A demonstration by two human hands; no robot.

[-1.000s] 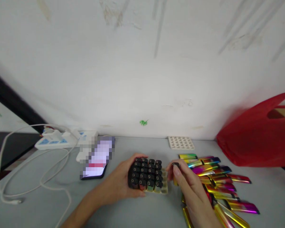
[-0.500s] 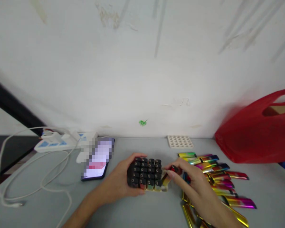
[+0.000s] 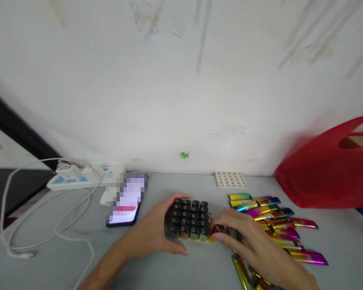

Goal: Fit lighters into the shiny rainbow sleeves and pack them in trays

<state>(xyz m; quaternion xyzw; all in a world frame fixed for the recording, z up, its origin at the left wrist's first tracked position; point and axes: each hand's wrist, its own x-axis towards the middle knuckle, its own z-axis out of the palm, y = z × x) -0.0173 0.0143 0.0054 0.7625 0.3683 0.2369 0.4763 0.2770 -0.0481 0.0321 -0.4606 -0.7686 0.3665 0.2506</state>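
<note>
At the lower center of the frame, a compact block of upright, black-capped metallic sticks, ranked in columns in a pale tray, is held around its left side by the left hand, thumb and fingers spread wide. Just beside the block's lower right corner, a single red-tinged metallic stick with a black cap is pinched between the nearly closed thumb and fingers of the right hand. The stick is held cap-up, its long axis apparently near upright; its lower end is hidden, so whether it is seated cannot be told. The tray's right edge, to which the right hand is nearer, is seen just left of those fingertips. At lower right, loose multicoloured shiny sticks are strewn across the grey tabletop.
</note>
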